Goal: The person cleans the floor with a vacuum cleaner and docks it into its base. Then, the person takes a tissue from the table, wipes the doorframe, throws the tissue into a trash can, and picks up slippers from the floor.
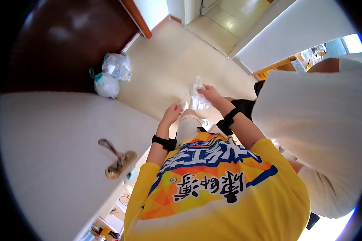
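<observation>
My right hand (211,95) is closed on a crumpled, whitish see-through plastic bag (199,99), which hangs down from its fingers over the floor. My left hand (173,113) is at a lower level to the left, with its fingers closed. A small white bit (184,105) shows at the left fingertips; whether it belongs to the bag I cannot tell. Both hands are in front of my legs, a short gap apart. Black bands sit on both wrists.
Two tied white rubbish bags (107,85) lie by the dark brown door (68,52). A white door (60,140) with a metal handle (120,162) stands at my left. Close on my right is a person in a white shirt (313,116). A doorway (225,24) opens ahead.
</observation>
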`<state>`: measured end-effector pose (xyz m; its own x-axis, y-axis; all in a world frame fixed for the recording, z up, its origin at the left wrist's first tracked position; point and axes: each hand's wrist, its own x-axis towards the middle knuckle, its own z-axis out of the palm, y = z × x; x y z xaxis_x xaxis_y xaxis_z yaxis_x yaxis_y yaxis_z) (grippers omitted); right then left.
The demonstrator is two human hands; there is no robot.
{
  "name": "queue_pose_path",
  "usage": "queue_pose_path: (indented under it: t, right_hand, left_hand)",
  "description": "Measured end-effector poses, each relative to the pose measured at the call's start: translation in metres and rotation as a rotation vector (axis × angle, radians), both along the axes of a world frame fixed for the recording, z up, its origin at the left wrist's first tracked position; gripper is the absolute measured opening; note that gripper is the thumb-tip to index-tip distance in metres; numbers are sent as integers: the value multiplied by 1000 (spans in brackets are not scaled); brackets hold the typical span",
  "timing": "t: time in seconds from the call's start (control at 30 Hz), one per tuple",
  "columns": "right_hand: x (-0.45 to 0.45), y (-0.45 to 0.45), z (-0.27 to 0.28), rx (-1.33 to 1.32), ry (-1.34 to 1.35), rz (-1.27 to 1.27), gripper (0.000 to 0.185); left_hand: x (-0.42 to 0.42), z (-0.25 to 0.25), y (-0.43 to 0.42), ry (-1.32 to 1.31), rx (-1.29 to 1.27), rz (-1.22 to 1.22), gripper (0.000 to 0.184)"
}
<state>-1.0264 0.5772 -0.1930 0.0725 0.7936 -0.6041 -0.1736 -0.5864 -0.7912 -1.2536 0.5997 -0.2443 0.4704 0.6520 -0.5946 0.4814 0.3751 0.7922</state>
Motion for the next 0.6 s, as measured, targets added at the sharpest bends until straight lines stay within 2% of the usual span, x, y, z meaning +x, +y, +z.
queue_pose_path:
  t: [0.07,0.13,0.17,0.23,0.33,0.4,0.43,0.5,0.53,0.57,0.6]
  right_hand:
    - [36,12,-22,-90,100,-219,27]
    - [76,20,-34,-139,174,-328,32]
    - [90,23,-32,-200,135,-412,33]
    - [125,39,0,-325,36,-557,36]
    - [209,26,-100,-427,-43,-667,37]
    - [251,24,-133,-563,-143,-711,41]
    - [270,26,-150,-624,-194,-732,43]
    - [293,33,-181,-585,-177,-872,42]
    - [310,39,-203,-560,-169,-937,42]
    - [329,40,-236,-590,-208,-926,38]
    - [344,46,-258,-592,-264,-953,37]
  left_hand:
    - [21,0,30,21,-56,-45,26]
    - [44,1,57,64,-134,-72,26]
    - [52,-17,72,79,-138,-83,29]
    - [68,-36,99,130,-73,-281,33]
    - [84,-57,126,190,-98,-657,40]
    - [93,-49,136,279,-252,-793,44]
    - [89,-60,135,233,-316,-774,46]
    - [90,-62,144,280,-374,-754,44]
    - [78,-86,135,239,-384,-623,41]
    - [98,-74,142,325,-389,-573,40]
    - [107,-74,144,240,-355,-501,42]
